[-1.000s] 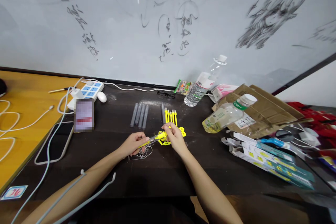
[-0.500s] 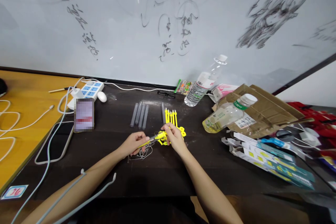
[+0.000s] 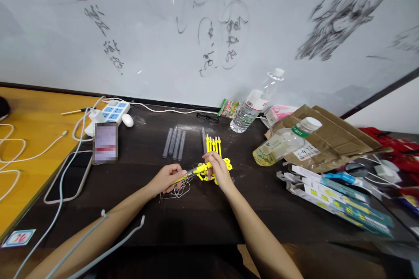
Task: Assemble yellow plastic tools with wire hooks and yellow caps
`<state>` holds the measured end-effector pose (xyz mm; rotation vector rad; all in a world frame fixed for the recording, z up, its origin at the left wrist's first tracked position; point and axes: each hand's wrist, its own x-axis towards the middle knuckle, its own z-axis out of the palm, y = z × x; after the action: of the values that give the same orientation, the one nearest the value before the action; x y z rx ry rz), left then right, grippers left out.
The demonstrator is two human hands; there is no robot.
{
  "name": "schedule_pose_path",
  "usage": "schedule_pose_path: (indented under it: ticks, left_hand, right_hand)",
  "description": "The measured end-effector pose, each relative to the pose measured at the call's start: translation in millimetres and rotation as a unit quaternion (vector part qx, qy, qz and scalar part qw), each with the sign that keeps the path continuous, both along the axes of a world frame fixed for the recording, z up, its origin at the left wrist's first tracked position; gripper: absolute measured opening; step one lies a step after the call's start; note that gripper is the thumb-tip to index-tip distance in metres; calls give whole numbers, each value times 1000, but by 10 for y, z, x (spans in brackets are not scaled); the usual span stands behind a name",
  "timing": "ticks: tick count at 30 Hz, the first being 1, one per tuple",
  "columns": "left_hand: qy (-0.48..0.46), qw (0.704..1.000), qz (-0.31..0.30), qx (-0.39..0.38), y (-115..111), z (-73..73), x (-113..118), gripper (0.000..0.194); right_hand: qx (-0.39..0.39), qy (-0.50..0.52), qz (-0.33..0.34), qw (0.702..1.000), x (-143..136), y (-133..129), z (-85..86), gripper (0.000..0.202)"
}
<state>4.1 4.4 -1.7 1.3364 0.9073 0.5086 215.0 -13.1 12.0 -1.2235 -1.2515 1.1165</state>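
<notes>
Between my two hands lies a slim yellow-and-clear tube (image 3: 193, 172), tilted up to the right. My left hand (image 3: 169, 179) pinches its lower yellow end. The fingers of my right hand (image 3: 216, 168) are closed round its upper yellow end. Thin pale strings (image 3: 178, 190) hang and lie under my left hand. Several yellow sticks with metal tips (image 3: 214, 143) stand in a row just beyond my right hand, with yellow ring-shaped parts (image 3: 228, 164) beside it. Farther left rest several clear tubes (image 3: 174, 144), and another clear tube (image 3: 203, 139) is beside the yellow sticks.
On the right are a water bottle (image 3: 246, 115), a tilted drink bottle (image 3: 278, 146), brown packaging (image 3: 334, 133) and an open box (image 3: 340, 202). At the left are phones (image 3: 70, 177), a power strip (image 3: 114, 112) and cables. A whiteboard (image 3: 157, 52) stands behind the dark table (image 3: 196, 222).
My right hand has shifted slightly to the right along the yellow upper end of the tube. My left hand keeps its place and grip.
</notes>
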Motion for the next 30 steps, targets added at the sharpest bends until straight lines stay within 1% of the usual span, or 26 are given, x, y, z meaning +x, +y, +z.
schedule_pose_path:
  ticks: [3,5,9,16,21,24,25,28,30]
  left_hand:
    - [1,1000,-1,1,-2,7,3,45]
    - [1,1000,-1,1,-2,6,4,45]
    - [4,1000,0,4,7,-21,-1,45]
    - [-6,1000,10,0,15,-22,-8,44]
    - [-3,1000,4,-1,1,2,-2,44]
    - [-3,1000,2,1,-4,14,0,44]
    - [-2,1000,2,2,-4,17,1,44]
    - [-2,1000,1,3,1,18,6,43]
    - [-1,1000,-1,5,5,12,7,43]
  right_hand:
    - [6,-30,0,1000,-10,-4,-13,36]
    - [7,-40,-2,999,-9,3,-28,38]
    - [8,-41,-8,999,2,27,-54,29]
    - [14,24,-10,1000,9,41,-21,13]
    - [9,31,6,999,40,31,-4,20]
    - [9,18,20,1000,41,23,-16,16]
    - [9,13,19,1000,36,23,-26,15]
    - [8,-5,6,1000,18,34,-68,24]
    - [12,-12,2,1000,11,45,-95,25]
